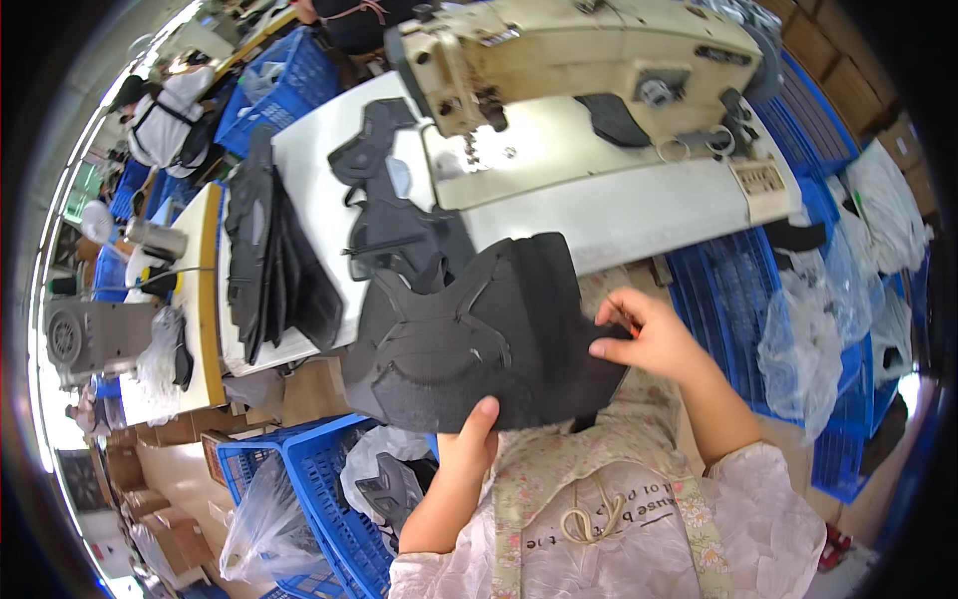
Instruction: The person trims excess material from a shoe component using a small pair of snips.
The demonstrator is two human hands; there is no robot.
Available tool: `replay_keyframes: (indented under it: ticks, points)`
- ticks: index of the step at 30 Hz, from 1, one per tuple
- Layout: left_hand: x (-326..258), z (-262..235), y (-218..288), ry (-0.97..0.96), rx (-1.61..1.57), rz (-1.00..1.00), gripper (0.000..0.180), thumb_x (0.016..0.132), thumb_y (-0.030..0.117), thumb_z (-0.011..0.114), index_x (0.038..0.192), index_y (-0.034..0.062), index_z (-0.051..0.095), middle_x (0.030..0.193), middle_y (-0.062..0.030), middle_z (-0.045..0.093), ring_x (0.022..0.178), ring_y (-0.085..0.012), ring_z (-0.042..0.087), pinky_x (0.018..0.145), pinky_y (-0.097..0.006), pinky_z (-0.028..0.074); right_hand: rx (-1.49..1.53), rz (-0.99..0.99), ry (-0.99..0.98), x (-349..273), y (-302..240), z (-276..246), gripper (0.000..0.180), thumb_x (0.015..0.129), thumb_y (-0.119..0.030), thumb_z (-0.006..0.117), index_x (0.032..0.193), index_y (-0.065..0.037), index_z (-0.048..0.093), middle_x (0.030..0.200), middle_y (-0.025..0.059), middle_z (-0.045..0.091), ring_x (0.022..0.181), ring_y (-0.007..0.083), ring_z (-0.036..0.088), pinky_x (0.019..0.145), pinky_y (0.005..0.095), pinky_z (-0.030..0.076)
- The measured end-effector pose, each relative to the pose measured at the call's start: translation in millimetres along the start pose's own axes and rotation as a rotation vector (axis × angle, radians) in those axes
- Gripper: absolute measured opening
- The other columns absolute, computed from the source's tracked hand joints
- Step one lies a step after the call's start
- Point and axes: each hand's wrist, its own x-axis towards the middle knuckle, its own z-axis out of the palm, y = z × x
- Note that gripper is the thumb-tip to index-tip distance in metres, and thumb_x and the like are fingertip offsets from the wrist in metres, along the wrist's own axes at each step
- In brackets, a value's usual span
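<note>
A black padded fabric panel [454, 339] with raised moulded ridges is held in front of my body, just off the table's near edge. My left hand [469, 454] grips its lower edge, thumb on top and fingers hidden beneath. At the panel's right end, my right hand [649, 334] pinches a corner between thumb and fingers. Something small and red-orange [633, 327] shows within the right hand; its kind is unclear. Beyond the panel, similar black pieces [399, 225] lie on the white table [609, 235]. A stack of black panels [269, 260] leans at the table's left.
A cream sewing machine [589, 60] stands across the far side, with a small black piece [611, 120] on its bed. Blue crates [329, 499] holding plastic bags sit at lower left, more crates [728, 299] at right. A person [170, 120] is at far left.
</note>
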Motion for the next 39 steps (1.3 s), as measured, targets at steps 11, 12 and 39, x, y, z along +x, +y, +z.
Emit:
replay_keyframes:
  ticks: [11,12,39]
  points:
    - [4,32,-48,0.004,0.130,-0.252,0.039,0.092,0.019,0.056,0.123,0.0003,0.043,0.111,-0.0149,0.057,0.091,-0.0276,0.063,0.065,-0.037,0.059,-0.311,-0.073,0.144,-66,2,7,0.037,0.083,-0.028,0.066,0.111,-0.007,0.055,0.072,0.0086,0.060,0.064,0.0240,0.060,0.057,0.0347,0.046]
    - [4,32,-51,0.005,0.127,-0.261,0.039,0.092,0.019,0.056,0.123,0.0003,0.043,0.111,-0.0149,0.057,0.091,-0.0276,0.063,0.065,-0.037,0.059,-0.302,-0.094,0.182,-71,8,10,0.037,0.082,-0.025,0.067,0.111,-0.006,0.054,0.073,0.0085,0.060,0.065,0.0243,0.061,0.057,0.0355,0.046]
    - [0,44,-65,-0.041,0.302,-0.354,0.046,0.095,0.036,0.048,0.119,-0.0032,0.050,0.112,-0.0141,0.059,0.096,-0.0263,0.063,0.081,-0.034,0.052,-0.629,-0.311,0.359,-84,32,22,0.038,0.074,-0.013,0.071,0.110,-0.005,0.063,0.072,0.0037,0.059,0.059,0.0180,0.058,0.051,0.0293,0.046]
